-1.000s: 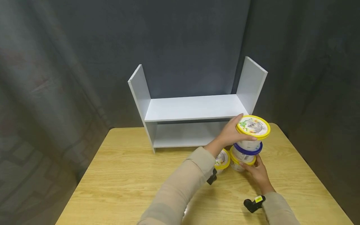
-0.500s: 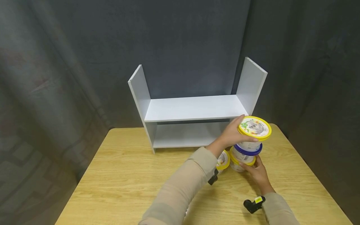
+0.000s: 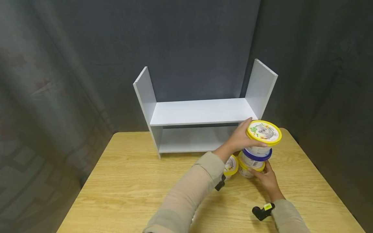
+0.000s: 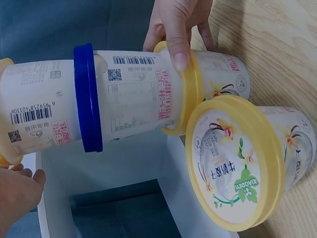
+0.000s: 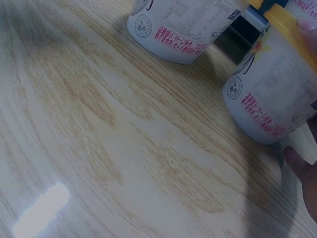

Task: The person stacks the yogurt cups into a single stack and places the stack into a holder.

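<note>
Three lidded tubs stand stacked at the right of the table in the head view. The top tub [image 3: 263, 132] has a yellow lid with a flower print; my left hand [image 3: 240, 138] grips it from the left, thumb along the near side. Below it is a blue-lidded tub [image 3: 253, 160], whose barcode faces the left wrist camera. The lowest tub [image 4: 220, 74] has a yellow lid and sits on the wood. My right hand [image 3: 267, 182] holds this one around its near right side, thumb against the lid. Another yellow-lidded tub [image 4: 228, 163] stands just left of the stack, partly behind my left wrist.
A white two-tier shelf [image 3: 201, 111] with tall side panels stands behind the tubs, near the back edge of the wooden table [image 3: 131, 187]. Grey curtains [image 3: 204, 48] hang around the table. The stack stands in front of the shelf's right side panel [image 3: 260, 87].
The top tub and my left hand have shifted very slightly right and down since one second ago. My right hand and the lower tubs hold still.
</note>
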{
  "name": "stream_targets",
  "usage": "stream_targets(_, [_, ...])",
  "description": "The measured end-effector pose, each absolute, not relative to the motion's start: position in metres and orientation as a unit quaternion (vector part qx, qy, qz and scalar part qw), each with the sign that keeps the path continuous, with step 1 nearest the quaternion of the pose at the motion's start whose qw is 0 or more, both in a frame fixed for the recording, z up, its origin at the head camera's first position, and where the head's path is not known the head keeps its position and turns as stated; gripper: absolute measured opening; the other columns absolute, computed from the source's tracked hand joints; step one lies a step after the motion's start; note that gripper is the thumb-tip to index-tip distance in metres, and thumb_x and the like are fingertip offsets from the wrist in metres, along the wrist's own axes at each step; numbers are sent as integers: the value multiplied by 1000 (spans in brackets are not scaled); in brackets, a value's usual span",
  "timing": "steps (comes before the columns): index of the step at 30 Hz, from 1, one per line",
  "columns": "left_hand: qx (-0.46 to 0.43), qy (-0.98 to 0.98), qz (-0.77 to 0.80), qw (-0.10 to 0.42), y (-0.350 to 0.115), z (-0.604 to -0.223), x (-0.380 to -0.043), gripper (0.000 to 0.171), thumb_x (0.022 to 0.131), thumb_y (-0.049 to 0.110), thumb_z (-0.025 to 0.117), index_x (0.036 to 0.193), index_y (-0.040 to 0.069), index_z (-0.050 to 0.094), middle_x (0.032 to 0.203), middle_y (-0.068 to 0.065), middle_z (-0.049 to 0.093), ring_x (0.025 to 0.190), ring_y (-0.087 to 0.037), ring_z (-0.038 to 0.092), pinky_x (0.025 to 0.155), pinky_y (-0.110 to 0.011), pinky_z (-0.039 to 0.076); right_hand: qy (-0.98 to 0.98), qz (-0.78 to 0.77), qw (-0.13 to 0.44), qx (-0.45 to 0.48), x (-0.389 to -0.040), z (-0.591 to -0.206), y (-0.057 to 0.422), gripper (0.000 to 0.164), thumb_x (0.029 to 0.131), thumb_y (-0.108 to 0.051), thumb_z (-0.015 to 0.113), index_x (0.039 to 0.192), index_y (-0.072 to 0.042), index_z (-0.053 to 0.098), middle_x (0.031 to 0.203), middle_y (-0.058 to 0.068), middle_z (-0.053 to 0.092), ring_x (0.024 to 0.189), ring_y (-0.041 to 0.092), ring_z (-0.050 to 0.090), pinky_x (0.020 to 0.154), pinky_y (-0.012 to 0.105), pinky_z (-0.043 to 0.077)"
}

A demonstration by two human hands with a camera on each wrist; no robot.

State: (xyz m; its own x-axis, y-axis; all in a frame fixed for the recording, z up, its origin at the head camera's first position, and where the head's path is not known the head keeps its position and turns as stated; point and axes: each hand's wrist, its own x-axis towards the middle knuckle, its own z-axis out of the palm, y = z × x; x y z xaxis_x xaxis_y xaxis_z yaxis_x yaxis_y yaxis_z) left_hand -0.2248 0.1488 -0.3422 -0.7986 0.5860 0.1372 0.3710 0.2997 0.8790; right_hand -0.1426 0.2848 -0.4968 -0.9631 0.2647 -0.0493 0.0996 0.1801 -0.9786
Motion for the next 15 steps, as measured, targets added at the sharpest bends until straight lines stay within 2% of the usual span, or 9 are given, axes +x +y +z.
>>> stream_targets(5, [303,798,511,105,144,-346,-226,97,62,29,77,138,20,17,138,8,23,123,-10,25,98,-35,27,-773,618,63,-129,-143,-499,285,89,76,-28,66,140,-23,5,137,22,18,124,38,14,98,54,14])
stream_targets(10, [289,811,498,106,138,-350,-227,95,62,32,76,138,25,18,139,9,20,125,-12,22,98,-39,26,-780,608,71,-130,-147,-510,290,89,73,-35,67,138,-31,7,137,20,19,124,37,15,97,54,15])
stream_targets(15, [277,820,489,109,131,-356,-228,96,62,35,76,138,26,17,140,8,17,126,-14,20,98,-41,25,-779,610,83,-117,-150,-521,296,87,73,-37,67,137,-35,8,136,22,20,123,39,17,95,57,16])
